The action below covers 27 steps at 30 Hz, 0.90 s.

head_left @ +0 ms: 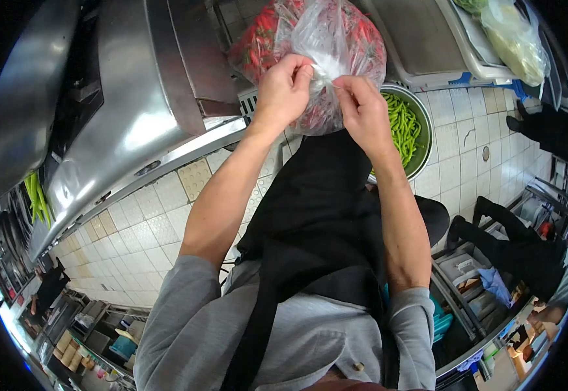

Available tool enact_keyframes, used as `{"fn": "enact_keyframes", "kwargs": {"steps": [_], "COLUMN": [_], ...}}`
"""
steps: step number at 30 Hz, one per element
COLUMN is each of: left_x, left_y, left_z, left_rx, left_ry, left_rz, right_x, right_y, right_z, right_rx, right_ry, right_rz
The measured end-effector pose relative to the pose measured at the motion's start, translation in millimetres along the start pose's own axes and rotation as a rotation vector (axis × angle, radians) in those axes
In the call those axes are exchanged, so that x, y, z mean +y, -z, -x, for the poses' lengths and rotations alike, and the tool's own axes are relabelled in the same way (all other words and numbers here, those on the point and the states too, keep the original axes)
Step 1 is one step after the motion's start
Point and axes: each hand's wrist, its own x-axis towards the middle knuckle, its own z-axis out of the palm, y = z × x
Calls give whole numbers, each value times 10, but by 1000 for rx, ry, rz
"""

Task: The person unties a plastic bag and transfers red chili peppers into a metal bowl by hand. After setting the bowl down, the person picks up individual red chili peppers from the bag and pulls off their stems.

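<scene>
Clear plastic bag (323,39) of red peppers (258,49): directly ahead of the person, in front of the black apron (320,208). What it rests on is hidden.

Key relation: gathered neck (326,70) of the bag lies between the two hands. Its long axis runs away from the person, loose plastic fanning out on the far side. Both hands are about equally near it. Twisted or knotted: cannot tell.

Left hand (286,88): nearly closed, thumb and index finger pinching plastic on the neck's left side. Right hand (363,111): fingers curled in, thumb and fingertips pinching plastic on the right side.

Outward: metal bowl (430,140) of green peppers (402,127) just right of the bag, nearer the right hand. Steel counter (118,124) to the left; grey container (421,36) to the upper right.

Counts: bag of red peppers, 1; bowl, 1; grey container, 1; hands at the bag, 2. Peppers, red and green: overlapping, not countable. Other people: at least two, partly visible, at the right edge (509,251).
</scene>
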Motion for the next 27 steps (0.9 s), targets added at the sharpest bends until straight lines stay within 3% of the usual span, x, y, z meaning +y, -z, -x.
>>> {"fn": "enact_keyframes", "kwargs": {"steps": [2,7,9,12,17,19,20,22,27], "left_x": [14,-14,-32,1,127,205,177,125,147], "left_y": [17,74,96,136,136,126,157,242,177], "left_z": [44,171,184,184,122,172,188,187,130], "left_rx": [-86,-85,-91,-135,-17,281,282,197,131], "left_ry": [237,354,500,623,524,-143,-140,-360,-361], "left_rz": [472,830,1124,1273,1013,145,145,-167,-175], "right_x": [30,48,-48,-146,-171,-128,-128,-148,-142], "right_y": [13,-3,9,27,62,64,68,84,72], "right_z": [19,1,-43,-114,-126,-111,-101,-121,-143], "right_rx": [12,-26,-37,-55,-100,-98,-101,-81,-83], "right_ry": [-63,-82,-68,-32,-37,-66,-67,-77,-54], "right_rz": [-42,-47,-35,-14,-7,-8,-9,-37,-49]}}
